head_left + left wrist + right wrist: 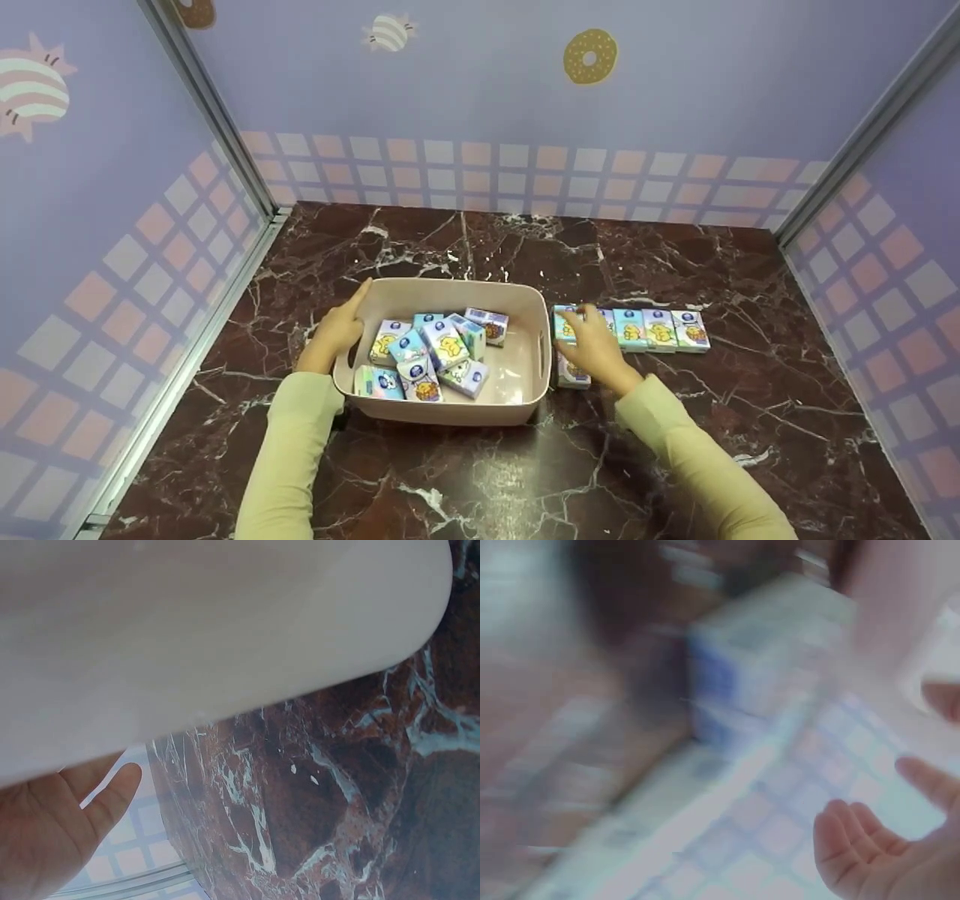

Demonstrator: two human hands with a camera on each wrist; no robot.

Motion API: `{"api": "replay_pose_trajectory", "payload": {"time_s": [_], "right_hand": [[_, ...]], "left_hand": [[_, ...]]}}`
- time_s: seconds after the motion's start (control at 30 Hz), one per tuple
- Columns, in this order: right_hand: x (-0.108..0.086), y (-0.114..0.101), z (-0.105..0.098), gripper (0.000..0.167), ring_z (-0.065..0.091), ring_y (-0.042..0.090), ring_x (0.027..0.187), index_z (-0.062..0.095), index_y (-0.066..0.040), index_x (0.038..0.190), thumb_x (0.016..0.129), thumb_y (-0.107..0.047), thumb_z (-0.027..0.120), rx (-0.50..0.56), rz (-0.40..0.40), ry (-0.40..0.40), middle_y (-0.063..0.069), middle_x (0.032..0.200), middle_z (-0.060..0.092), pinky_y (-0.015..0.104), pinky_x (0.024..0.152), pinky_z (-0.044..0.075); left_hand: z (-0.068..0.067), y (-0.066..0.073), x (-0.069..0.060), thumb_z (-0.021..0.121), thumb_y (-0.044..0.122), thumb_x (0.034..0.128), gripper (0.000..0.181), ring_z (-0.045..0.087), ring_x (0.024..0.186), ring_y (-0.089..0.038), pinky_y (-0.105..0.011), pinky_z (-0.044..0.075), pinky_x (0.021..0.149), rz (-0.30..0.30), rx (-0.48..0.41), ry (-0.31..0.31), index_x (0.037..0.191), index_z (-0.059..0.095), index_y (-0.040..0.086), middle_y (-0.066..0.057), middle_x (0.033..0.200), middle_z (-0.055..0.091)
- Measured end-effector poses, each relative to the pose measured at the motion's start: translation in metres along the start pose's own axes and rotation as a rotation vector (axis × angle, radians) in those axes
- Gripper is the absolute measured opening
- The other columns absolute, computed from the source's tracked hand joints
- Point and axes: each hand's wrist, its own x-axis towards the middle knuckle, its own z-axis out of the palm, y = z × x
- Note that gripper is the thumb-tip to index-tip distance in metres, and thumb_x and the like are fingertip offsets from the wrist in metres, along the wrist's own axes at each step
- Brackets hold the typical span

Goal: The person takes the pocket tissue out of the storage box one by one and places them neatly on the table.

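Note:
A beige plastic basket stands on the dark marbled tabletop with several small cartoon-printed tissue packs piled inside, mostly toward its left. Against the basket's left side rests my left hand, its fingers extended; the left wrist view shows this hand beside the pale basket wall. Right of the basket, more tissue packs lie in a row. My right hand hovers over the row's left end with thumb and index finger apart, partly hiding packs there. One pack lies in front of that end.
Purple printed panels wall in the table at the back and both sides. Metal strips run along the corners. Marbled tabletop extends in front of the basket. The right wrist view is blurred.

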Motion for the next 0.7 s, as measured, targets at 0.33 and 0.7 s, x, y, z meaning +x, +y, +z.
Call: {"api": "replay_pose_trajectory", "payload": {"time_s": [0.33,0.7], "right_hand": [[0.043,-0.071,-0.018,0.043,0.046,0.034,0.106,0.055,-0.005,0.113,0.072,-0.011,0.065,0.284,-0.034,-0.105,0.019,0.113,0.049,0.046,0.091,0.037],[0.073,-0.110,-0.015,0.047,0.039,0.032,0.120,0.051,-0.010,0.122,0.078,-0.025,0.060,0.248,-0.074,-0.554,0.016,0.130,0.043,0.049,0.097,0.031]], "left_hand": [[0.000,0.000,-0.002,0.038,-0.001,0.0783,0.073,0.044,0.063,-0.030,-0.041,0.037,0.060,0.004,-0.021,0.011,0.143,0.014,0.024,-0.033,0.103,0.054],[0.000,0.001,-0.001,0.040,-0.001,0.0765,0.073,0.043,0.061,-0.029,-0.040,0.036,0.059,0.021,-0.005,0.024,0.142,0.017,0.022,-0.032,0.094,0.057]]}}
